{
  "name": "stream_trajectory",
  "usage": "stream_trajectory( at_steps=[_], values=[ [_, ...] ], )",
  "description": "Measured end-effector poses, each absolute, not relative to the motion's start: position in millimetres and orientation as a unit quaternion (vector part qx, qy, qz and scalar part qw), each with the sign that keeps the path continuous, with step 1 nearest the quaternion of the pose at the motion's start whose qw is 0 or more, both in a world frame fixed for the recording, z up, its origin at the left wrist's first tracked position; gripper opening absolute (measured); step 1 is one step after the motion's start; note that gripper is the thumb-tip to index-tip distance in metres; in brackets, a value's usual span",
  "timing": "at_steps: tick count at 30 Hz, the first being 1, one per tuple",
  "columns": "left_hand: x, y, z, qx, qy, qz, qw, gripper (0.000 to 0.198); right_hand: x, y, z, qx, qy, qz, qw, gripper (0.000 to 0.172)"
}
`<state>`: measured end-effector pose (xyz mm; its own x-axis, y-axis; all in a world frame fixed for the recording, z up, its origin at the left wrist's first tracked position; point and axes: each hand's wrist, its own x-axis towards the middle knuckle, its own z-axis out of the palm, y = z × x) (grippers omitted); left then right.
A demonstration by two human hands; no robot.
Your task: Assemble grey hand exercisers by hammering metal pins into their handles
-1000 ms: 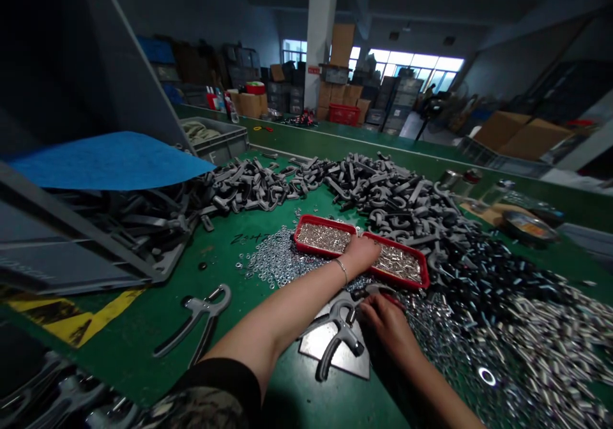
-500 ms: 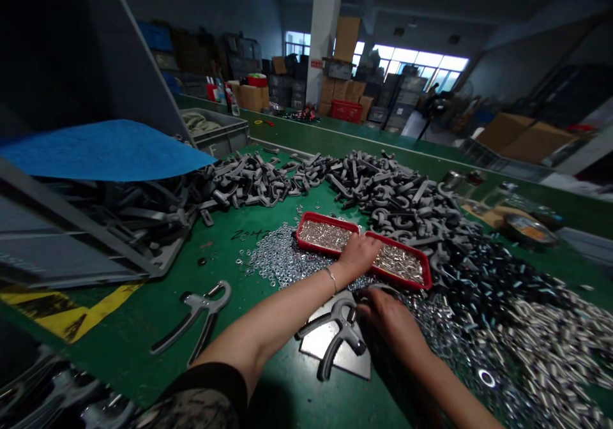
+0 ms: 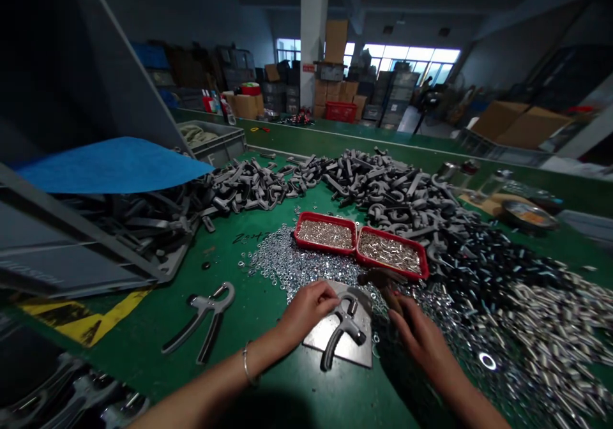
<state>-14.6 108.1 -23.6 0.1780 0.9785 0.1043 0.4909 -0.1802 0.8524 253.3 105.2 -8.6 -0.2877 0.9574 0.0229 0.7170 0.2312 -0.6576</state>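
Note:
A grey-and-black hand grip exerciser (image 3: 345, 328) lies on a metal plate (image 3: 360, 352) in front of me. My left hand (image 3: 310, 308) is at its upper left, with thumb and fingertips pinched together over it. Whatever sits between those fingertips is too small to make out. To the right of the plate, my right hand (image 3: 421, 330) is closed round the handle of a hammer (image 3: 393, 298), whose dark head points up and left. Beyond the plate stand two red trays, a left tray (image 3: 330, 249) and a right tray (image 3: 393, 267), both holding small metal pins.
Another hand grip exerciser (image 3: 204, 317) lies at left. Loose nuts (image 3: 278, 253) spread round the trays. Grey handle parts (image 3: 397, 189) are heaped behind; black pieces (image 3: 488, 263) and metal cylinders (image 3: 555, 333) cover the right. A grey crate (image 3: 90, 256) stands at left.
My left hand has come back from between the red trays to the exerciser on the plate. The hammer in my right hand has come into clear view, raised beside the plate.

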Motion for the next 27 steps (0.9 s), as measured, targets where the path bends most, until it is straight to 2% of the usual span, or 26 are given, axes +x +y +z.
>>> stream_trajectory(
  at_steps=[5,10,15,18,23,27],
  values=[
    [-4,110,-28,0.729,0.557,0.304,0.258,0.017,252,90,8,-0.576,-0.754,0.296,0.111,0.027],
    [9,110,-31,0.789,0.558,0.212,0.147,0.016,253,90,12,-0.561,-0.711,0.376,0.198,0.036],
    [12,109,-38,0.8,0.568,0.178,0.078,0.016,257,84,3,-0.571,-0.681,0.405,0.216,0.038],
    [12,108,-39,0.809,0.55,0.192,0.07,0.016,260,79,-3,-0.568,-0.672,0.423,0.218,0.038],
    [15,108,-35,0.758,0.593,0.24,0.127,0.021,266,75,-11,-0.566,-0.664,0.439,0.214,0.039],
    [17,109,-38,0.786,0.581,0.204,0.061,0.019,268,71,-12,-0.571,-0.66,0.444,0.203,0.04]
  ],
)
